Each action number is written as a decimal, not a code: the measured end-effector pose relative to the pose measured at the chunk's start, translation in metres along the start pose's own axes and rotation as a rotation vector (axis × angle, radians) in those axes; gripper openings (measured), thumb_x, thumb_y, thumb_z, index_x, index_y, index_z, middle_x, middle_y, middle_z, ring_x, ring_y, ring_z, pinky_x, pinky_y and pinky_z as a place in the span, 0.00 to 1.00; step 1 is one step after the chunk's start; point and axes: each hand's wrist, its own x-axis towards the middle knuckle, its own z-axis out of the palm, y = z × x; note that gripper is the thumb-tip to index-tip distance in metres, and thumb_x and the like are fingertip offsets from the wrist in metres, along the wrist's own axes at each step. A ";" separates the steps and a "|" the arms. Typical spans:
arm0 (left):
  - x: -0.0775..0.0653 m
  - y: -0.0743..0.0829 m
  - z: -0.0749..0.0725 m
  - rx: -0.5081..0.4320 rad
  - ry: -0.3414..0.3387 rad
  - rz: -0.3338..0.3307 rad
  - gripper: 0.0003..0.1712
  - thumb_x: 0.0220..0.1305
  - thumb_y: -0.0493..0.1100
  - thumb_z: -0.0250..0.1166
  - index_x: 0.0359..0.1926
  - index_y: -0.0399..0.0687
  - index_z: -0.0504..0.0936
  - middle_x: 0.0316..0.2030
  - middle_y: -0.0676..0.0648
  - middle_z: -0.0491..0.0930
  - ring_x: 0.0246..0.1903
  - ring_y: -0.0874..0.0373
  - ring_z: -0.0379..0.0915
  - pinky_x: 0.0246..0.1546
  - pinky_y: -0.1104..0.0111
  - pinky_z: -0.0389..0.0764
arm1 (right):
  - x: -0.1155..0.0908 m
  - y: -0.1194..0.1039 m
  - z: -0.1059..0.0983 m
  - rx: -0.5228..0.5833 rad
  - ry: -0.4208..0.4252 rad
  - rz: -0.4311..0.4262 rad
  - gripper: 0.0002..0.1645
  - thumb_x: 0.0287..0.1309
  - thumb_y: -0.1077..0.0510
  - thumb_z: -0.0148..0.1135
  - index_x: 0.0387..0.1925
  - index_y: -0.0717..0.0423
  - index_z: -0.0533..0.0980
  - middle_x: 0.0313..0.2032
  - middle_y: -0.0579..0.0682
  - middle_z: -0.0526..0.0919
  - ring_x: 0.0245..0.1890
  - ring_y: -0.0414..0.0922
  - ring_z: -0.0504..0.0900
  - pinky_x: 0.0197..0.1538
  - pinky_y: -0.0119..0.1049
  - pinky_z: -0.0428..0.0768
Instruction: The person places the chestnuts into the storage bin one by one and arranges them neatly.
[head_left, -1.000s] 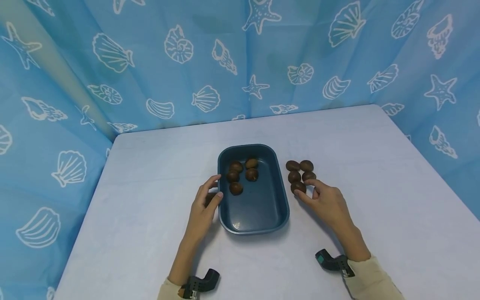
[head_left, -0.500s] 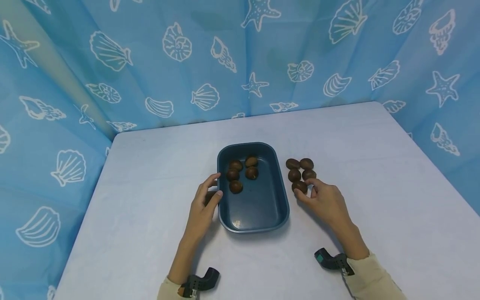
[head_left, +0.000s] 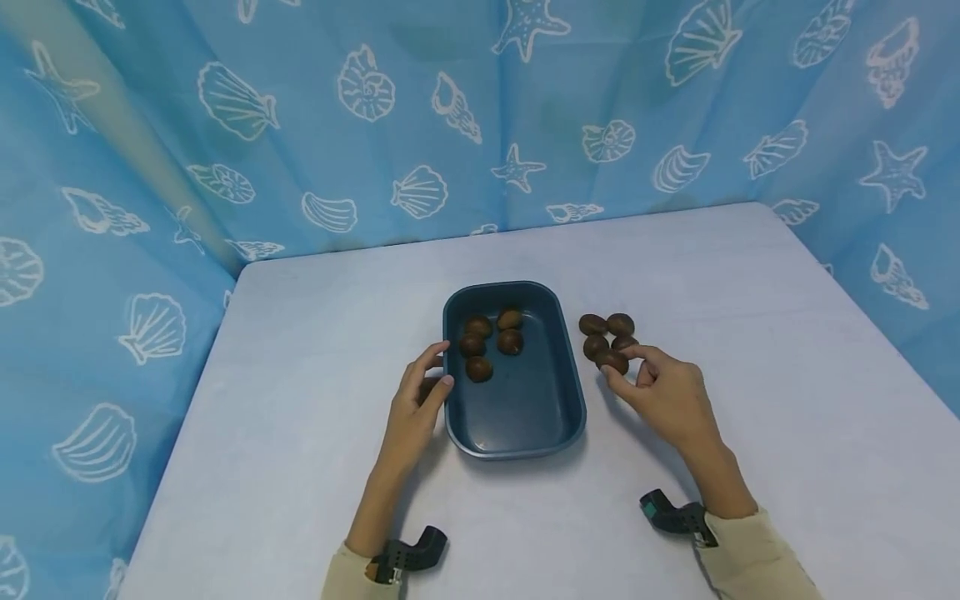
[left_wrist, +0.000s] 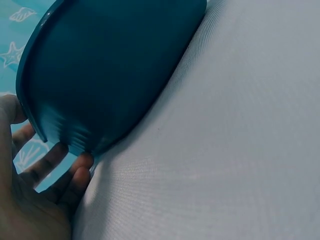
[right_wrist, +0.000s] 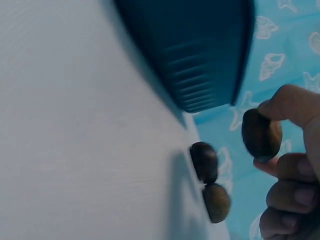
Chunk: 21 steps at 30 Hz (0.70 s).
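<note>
My right hand [head_left: 667, 395] pinches a brown chestnut [head_left: 612, 362] between thumb and fingers. In the right wrist view that chestnut [right_wrist: 261, 135] is held up above the white cloth. Just behind it lie several more chestnuts [head_left: 596, 347], one partly hidden by the fingers. To their left stands a dark blue rectangular tray [head_left: 517, 433], with several chestnuts [head_left: 479, 369] grouped toward its far left. My left hand [head_left: 414, 402] rests at the tray's left side, fingers loosely spread. The left wrist view shows its fingertips [left_wrist: 85, 161] against the outer wall.
The table [head_left: 315, 333] is covered with a white cloth. A blue curtain [head_left: 480, 108] with white shell and starfish prints hangs behind and beside it. Each wrist wears a black camera mount [head_left: 412, 552].
My right hand has lifted the nearest chestnut off the cloth, moving it slightly up from the group. My left hand stays at the tray's side. The head view has shifted slightly.
</note>
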 end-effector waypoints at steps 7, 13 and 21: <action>0.004 0.002 -0.004 0.006 -0.008 0.004 0.26 0.75 0.55 0.55 0.71 0.67 0.68 0.61 0.49 0.70 0.53 0.53 0.75 0.54 0.54 0.75 | 0.004 -0.010 -0.006 0.113 0.081 -0.059 0.16 0.52 0.56 0.76 0.43 0.57 0.83 0.13 0.40 0.66 0.13 0.35 0.62 0.18 0.29 0.62; 0.005 0.002 -0.007 -0.002 -0.016 0.018 0.25 0.76 0.53 0.55 0.71 0.70 0.68 0.61 0.48 0.70 0.54 0.52 0.75 0.55 0.54 0.75 | 0.003 -0.018 -0.005 0.148 0.047 -0.051 0.17 0.53 0.57 0.75 0.44 0.58 0.83 0.13 0.39 0.66 0.13 0.35 0.62 0.21 0.29 0.65; -0.001 0.010 -0.003 -0.028 -0.022 -0.019 0.26 0.77 0.45 0.55 0.73 0.57 0.67 0.63 0.40 0.69 0.55 0.46 0.74 0.58 0.52 0.73 | 0.005 -0.024 -0.005 0.137 0.020 -0.095 0.18 0.53 0.57 0.76 0.44 0.58 0.83 0.13 0.38 0.64 0.13 0.35 0.62 0.20 0.29 0.64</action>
